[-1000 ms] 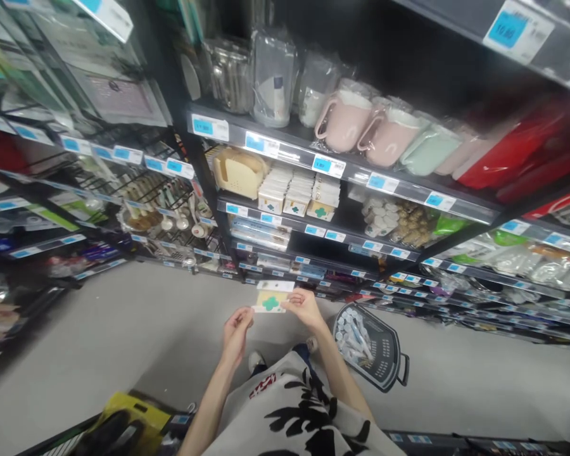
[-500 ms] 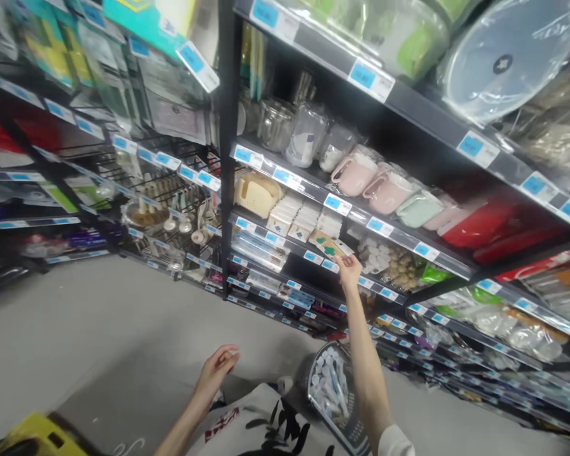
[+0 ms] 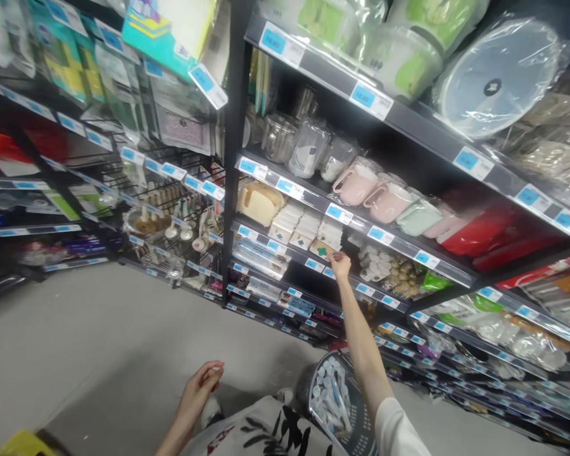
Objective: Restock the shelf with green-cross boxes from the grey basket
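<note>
My right hand reaches to the shelf on the right. Its fingers are closed on the right edge of a flat tan packet with a green clover print, which sits at the front of a row of similar white-backed packs. The fingertips are partly hidden against the shelf edge. My left hand hangs low over the floor, loosely curled, a small gap between thumb and fingers, with nothing seen in it.
A dark basket holding several white and blue packaged items stands on the floor below my right arm. Pink mugs sit one shelf up, with a beige plastic holder left of the packs. Hanging utensils fill the left rack.
My right hand has shifted slightly left with the clover packet, which now sits closer to the row of packs. My left hand has moved a little left and down. The view has shifted slightly.
</note>
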Demonstrator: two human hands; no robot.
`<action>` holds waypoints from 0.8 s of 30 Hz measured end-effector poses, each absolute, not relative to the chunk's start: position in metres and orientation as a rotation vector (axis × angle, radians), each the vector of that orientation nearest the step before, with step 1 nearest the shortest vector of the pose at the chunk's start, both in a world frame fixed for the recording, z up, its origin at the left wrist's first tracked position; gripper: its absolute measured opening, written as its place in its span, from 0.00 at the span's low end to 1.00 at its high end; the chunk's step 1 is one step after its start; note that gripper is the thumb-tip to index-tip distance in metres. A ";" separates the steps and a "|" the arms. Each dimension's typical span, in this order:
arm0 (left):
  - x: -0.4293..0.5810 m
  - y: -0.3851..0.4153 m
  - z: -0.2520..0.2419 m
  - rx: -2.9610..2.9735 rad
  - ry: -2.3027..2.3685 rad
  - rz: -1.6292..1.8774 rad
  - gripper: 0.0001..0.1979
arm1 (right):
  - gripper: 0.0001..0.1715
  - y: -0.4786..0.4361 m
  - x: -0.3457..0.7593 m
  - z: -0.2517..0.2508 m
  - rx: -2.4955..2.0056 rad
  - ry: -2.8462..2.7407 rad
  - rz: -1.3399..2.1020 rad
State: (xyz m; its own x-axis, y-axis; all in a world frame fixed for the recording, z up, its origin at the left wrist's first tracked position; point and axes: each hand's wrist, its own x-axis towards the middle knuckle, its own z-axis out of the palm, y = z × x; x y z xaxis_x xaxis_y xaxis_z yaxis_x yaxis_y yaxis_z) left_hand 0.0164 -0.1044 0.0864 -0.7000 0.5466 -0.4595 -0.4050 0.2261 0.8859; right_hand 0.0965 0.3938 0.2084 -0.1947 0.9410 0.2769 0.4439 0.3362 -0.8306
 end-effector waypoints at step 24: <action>0.011 -0.098 0.081 0.270 1.792 1.559 0.35 | 0.24 0.396 0.088 0.191 -1.267 -1.765 0.556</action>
State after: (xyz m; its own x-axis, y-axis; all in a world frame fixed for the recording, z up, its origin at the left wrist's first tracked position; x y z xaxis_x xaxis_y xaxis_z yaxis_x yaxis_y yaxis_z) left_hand 0.0113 -0.0984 0.0808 -0.7089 0.5915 -0.3841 -0.2987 0.2415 0.9233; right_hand 0.0884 0.3964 0.1907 -0.1045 0.9155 0.3886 0.5273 0.3823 -0.7588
